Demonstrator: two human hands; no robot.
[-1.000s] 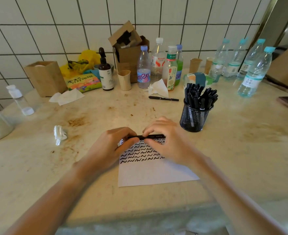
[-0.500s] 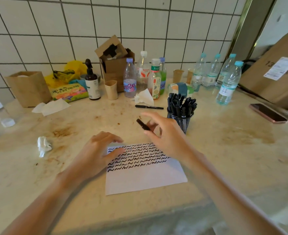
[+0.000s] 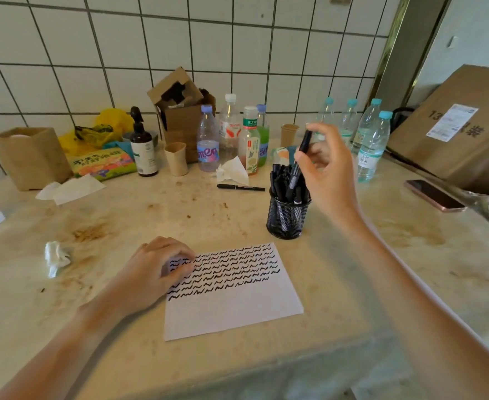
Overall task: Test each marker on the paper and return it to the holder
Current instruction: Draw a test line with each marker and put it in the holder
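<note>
Right hand (image 3: 328,171), fingers curled, pinches a black marker (image 3: 299,163) nearly upright just above the mesh holder (image 3: 286,219) of markers; left hand (image 3: 154,272), loosely curled, rests on the squiggle-marked paper (image 3: 237,301) in front of the holder.

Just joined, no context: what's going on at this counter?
A person is testing markers. The right hand holds a black marker upright over the black mesh holder, which is full of markers. The left hand rests on the white paper sheet, its top half covered in black squiggles. Another black pen lies loose behind.
</note>
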